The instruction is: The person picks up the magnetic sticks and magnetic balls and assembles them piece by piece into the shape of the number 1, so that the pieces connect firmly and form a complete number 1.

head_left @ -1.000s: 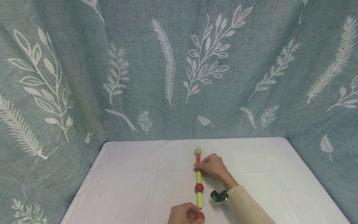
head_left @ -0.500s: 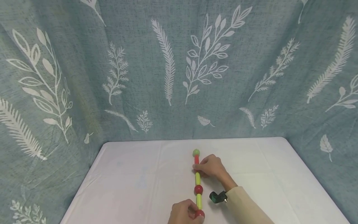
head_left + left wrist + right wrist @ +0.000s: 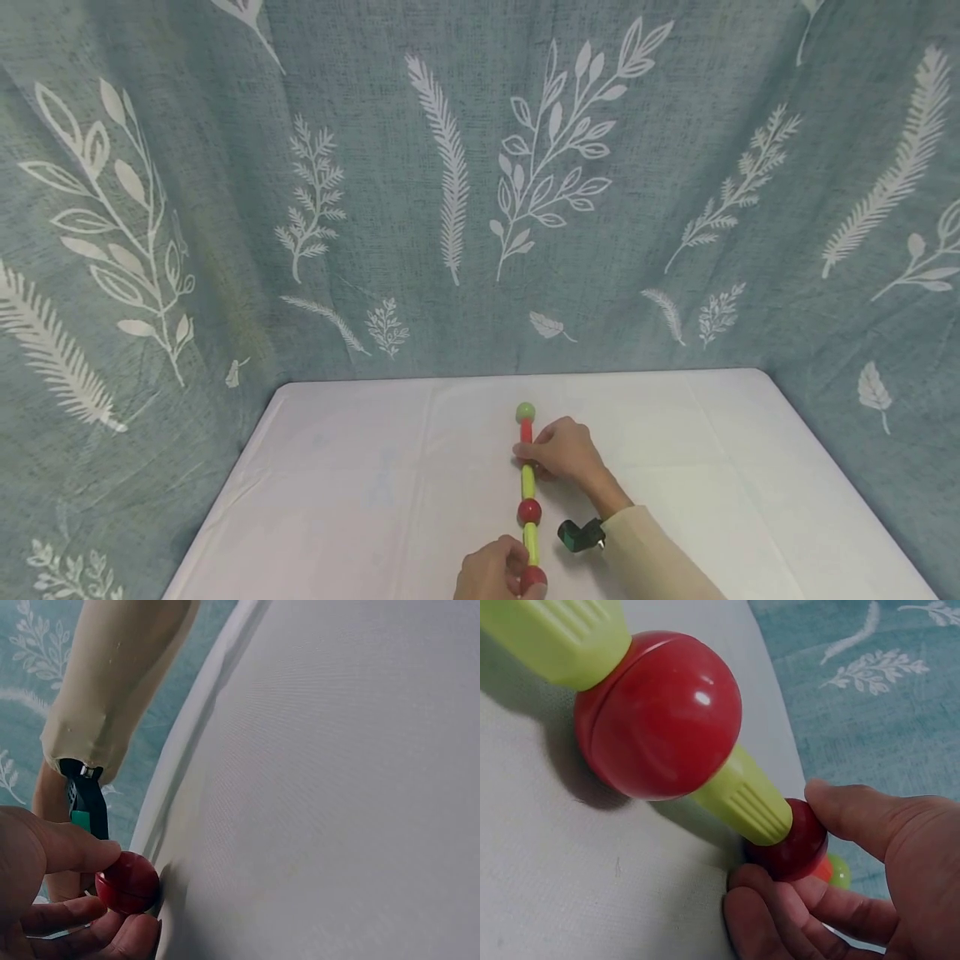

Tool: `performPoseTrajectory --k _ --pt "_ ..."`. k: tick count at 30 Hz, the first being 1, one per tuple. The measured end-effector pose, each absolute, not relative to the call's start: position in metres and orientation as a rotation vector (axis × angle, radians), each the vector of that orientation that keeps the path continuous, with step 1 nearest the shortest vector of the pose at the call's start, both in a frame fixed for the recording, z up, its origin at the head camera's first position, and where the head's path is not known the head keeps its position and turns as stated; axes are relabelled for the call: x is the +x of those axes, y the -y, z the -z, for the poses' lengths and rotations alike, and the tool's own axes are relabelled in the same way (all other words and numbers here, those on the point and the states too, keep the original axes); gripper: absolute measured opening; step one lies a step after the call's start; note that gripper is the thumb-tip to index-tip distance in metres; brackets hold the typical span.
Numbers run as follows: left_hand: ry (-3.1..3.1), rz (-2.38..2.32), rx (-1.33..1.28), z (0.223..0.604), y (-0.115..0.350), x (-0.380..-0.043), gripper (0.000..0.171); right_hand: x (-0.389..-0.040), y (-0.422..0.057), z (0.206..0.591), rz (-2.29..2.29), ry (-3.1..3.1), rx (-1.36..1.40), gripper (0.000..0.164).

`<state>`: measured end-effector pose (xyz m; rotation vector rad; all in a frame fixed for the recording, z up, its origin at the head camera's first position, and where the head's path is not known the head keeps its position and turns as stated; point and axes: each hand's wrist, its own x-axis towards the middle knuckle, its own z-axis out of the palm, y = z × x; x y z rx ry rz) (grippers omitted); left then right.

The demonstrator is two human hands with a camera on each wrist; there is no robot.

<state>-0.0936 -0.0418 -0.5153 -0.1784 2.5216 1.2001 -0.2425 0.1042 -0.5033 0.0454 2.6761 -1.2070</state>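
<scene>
A straight chain of toy balls and rods runs away from me down the table. Its far end is a green ball (image 3: 526,412), then a red rod (image 3: 527,431). My right hand (image 3: 567,454) pinches the red ball (image 3: 786,855) that follows, between thumb and fingers. Nearer come a ridged yellow-green rod (image 3: 528,482), a middle red ball (image 3: 529,511) and a second yellow-green rod (image 3: 532,543). At the near end my left hand (image 3: 491,571) grips another red ball (image 3: 129,883), which meets that second rod in the head view.
The white-covered table (image 3: 360,483) extends to both sides of the chain. Behind it hangs a teal curtain (image 3: 375,208) with white leaf prints. A dark wrist camera (image 3: 579,535) juts from the right sleeve (image 3: 652,554), close to the chain's right side.
The gap between the near rod and the left hand's red ball has closed. The far part of the chain has shifted slightly towards me and left, with the right hand.
</scene>
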Motion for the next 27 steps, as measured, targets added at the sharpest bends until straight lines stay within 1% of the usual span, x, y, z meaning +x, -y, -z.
performPoseTrajectory --k 13,21,24,27 --pt "-2.51 -1.165 -0.174 0.52 0.041 -0.096 0.027 -0.239 -0.11 0.502 1.209 -2.683 0.061 0.03" --pt "-2.516 -1.191 -0.171 0.511 0.042 -0.091 0.027 -0.238 -0.115 0.505 1.225 -2.658 0.021 0.023" --pt "-2.533 -1.201 -0.17 0.513 0.042 -0.091 0.027 -0.237 -0.117 0.506 1.235 -2.656 0.017 0.023" --pt "-2.558 -1.19 -0.19 0.516 0.045 -0.092 0.027 -0.236 -0.119 0.504 1.236 -2.658 0.022 0.027"
